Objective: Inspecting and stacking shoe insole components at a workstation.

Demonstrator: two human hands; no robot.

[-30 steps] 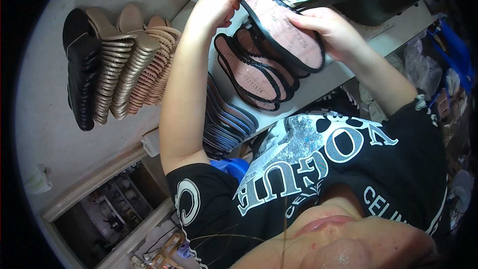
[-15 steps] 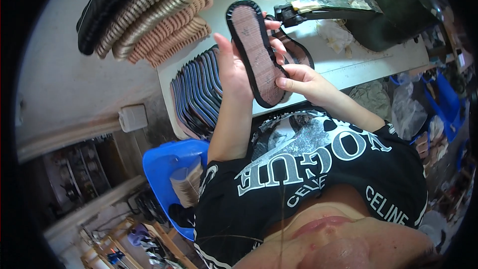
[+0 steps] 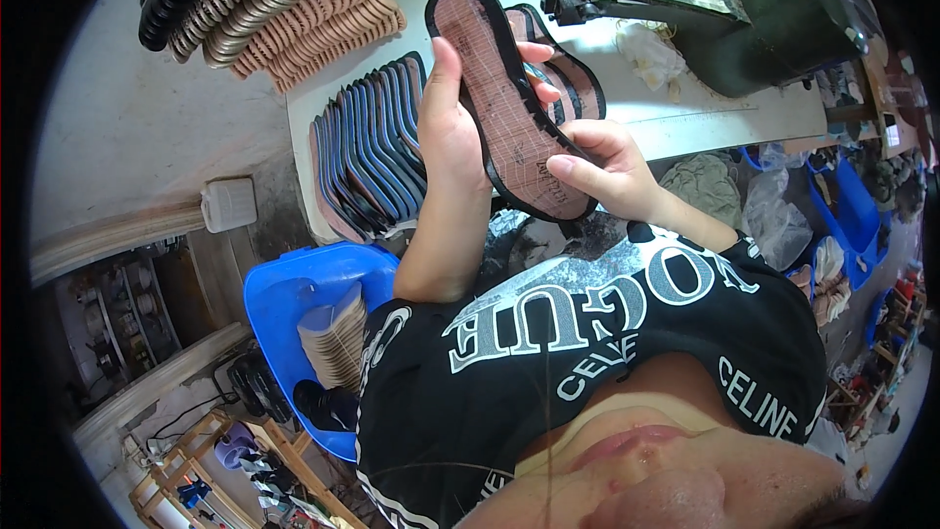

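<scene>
A shoe sole [image 3: 504,103] with a pinkish-brown woven-looking face and black edging is held up in front of my chest, slanting from upper left to lower right. My left hand [image 3: 458,132] cradles it, thumb along its left edge and fingers wrapping behind to its right edge. At the lower end my right hand [image 3: 617,171] pinches the edge, its thumb on the pink face and its fingers partly hidden underneath. Behind the held sole, a few similar soles [image 3: 586,88] lie on the white table. Left of my left hand stands a tight row of black-edged soles [image 3: 367,152].
Stacked black, metallic and pink ribbed pieces [image 3: 294,15] sit at the upper left. A dark green machine [image 3: 764,24] with a black-tipped arm [image 3: 578,2] occupies the table's right part, beside crumpled white cloth [image 3: 651,59]. A blue bin [image 3: 262,284] holding beige pieces [image 3: 333,338] is left of me.
The held sole's pink face is turned more squarely toward me. Both hands keep their hold, the right thumb still at the lower end. The whole view has shifted slightly.
</scene>
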